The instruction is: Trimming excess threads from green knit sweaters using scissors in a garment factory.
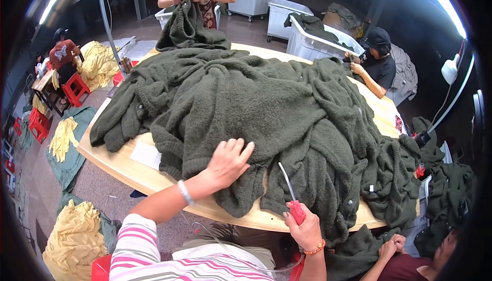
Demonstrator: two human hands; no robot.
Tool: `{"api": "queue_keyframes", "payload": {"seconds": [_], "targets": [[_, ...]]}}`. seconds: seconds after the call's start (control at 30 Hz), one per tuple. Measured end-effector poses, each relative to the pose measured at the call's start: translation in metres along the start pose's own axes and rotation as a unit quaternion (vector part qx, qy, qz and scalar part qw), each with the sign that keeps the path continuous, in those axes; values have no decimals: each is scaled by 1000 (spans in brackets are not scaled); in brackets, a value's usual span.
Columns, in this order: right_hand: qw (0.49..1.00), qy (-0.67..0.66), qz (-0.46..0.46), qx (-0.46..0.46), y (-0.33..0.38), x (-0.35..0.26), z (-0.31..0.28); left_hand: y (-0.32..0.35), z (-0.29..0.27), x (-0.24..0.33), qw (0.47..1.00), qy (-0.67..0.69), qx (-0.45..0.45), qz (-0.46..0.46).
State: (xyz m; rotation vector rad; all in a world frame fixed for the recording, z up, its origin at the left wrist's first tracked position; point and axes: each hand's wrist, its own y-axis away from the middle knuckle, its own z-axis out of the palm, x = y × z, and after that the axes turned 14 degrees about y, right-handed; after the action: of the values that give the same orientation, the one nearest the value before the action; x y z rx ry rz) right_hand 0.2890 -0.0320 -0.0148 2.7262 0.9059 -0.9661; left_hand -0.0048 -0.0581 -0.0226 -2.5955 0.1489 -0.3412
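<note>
A large heap of dark green knit garments (256, 106) covers most of the table in front of me. My left hand (228, 164) lies palm down on the near edge of one garment, fingers spread on the knit. In my right hand (306, 229) is a red-handled tool with a thin metal shaft (296, 211), gripped by the handle near the table's front edge. Its shaft points up and away over the garments and bends slightly toward the tip. I cannot make out the exact shape of that tip.
The pale wooden table (110, 163) curves round the heap. Co-workers handle green garments at the far side, the right and the lower right. White wheeled bins (320, 45) stand beyond. Yellow cloth piles (74, 237) and red stools (76, 90) are on the left floor.
</note>
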Motion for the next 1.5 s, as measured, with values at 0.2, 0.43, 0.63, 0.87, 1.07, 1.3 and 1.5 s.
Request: {"api": "queue_keyframes", "payload": {"seconds": [0.2,0.43,0.63,0.87,1.07,1.3,1.5], "targets": [[1000,18,10,2,2,-3,-1,-46,68,-22,989,103,-34,-99],[998,35,34,-27,-12,0,-5,-46,51,-67,701,642,-90,-297],[993,91,29,-72,-28,-16,-2,-30,59,-75,582,750,-74,-306],[990,122,43,-59,-39,-23,-4,-21,69,-70,822,532,-75,-186],[990,121,25,-64,-47,-30,-7,-25,70,-58,810,560,-34,-167],[988,130,13,-78,-47,-26,0,-24,67,-63,732,633,-47,-247],[995,80,33,-44,-42,-14,-3,-47,60,-40,711,633,6,-306]]}}
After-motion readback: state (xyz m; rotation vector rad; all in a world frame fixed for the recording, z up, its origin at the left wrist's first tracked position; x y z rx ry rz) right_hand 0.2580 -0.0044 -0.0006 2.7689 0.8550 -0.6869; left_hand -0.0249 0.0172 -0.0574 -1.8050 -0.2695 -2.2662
